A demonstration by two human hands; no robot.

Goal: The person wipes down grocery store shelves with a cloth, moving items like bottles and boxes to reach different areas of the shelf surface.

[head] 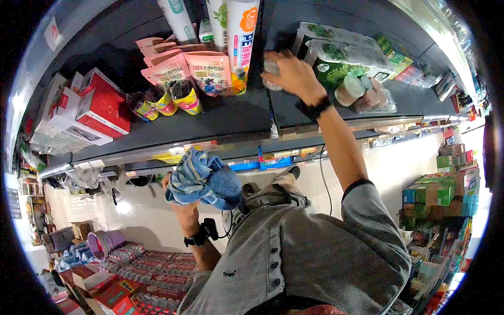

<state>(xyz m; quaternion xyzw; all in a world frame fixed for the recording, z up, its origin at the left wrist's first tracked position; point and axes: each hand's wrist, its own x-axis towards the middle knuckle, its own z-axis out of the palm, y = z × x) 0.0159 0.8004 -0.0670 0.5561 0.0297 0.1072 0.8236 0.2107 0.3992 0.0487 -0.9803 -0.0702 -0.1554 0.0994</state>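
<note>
My left hand [189, 206] holds a bunched blue striped cloth [197, 179] in front of the shelf edge, at waist height. Over the dark shelf [236, 114] my right hand [293, 75] reaches in, its fingers around a pale, ribbed, rounded item [271, 71] that they partly hide. Left of this hand stands an upright roll in printed PE packaging [242, 47], beside pink pouches [208, 73]. To its right lie green-and-white wrapped packs [334, 59], with ribbed paper cups [349, 90] in front of them.
Yellow-labelled small cups [187, 100] and red boxes [104, 108] stand at the left of the shelf. A black cable [327, 185] hangs below the shelf edge. Behind me are wrapped red packs [161, 271], a purple tub [102, 244] and stacked cartons [437, 189].
</note>
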